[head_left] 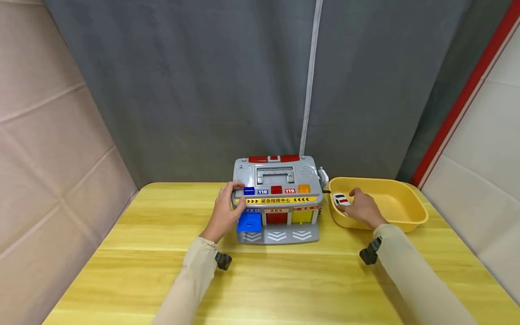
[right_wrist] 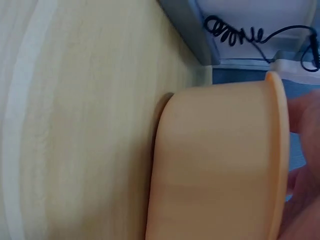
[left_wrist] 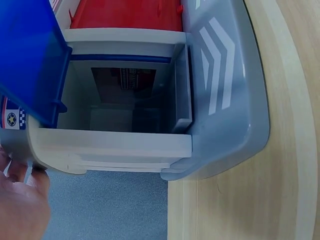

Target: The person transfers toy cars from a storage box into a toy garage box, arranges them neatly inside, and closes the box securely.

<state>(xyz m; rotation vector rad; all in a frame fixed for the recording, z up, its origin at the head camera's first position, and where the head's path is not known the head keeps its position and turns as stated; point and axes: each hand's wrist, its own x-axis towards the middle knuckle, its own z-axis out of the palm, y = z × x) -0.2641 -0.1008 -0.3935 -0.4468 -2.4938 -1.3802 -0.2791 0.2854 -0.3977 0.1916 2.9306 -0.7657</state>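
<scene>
A grey toy emergency station (head_left: pixel 304 174) stands at the back middle of the table. My left hand (head_left: pixel 225 212) grips its front left corner, fingers on the roof near the blue light and thumb on the front. Below that thumb, the blue garage door (head_left: pixel 249 222) is swung up; the left wrist view shows the bay (left_wrist: pixel 115 110) behind it, with a dark label inside. On the right, my right hand (head_left: pixel 363 207) holds a small white toy car (head_left: pixel 339 198) with a red patch over the left end of a yellow basin (head_left: pixel 406 198).
The red door (head_left: pixel 276 218) and yellow door (head_left: pixel 302 217) of the station are down. A white handset (head_left: pixel 322 177) hangs on its right side, with a coiled black cord (right_wrist: pixel 235 32). A grey curtain (head_left: pixel 203 90) closes off the back edge of the wooden table (head_left: pixel 284 280).
</scene>
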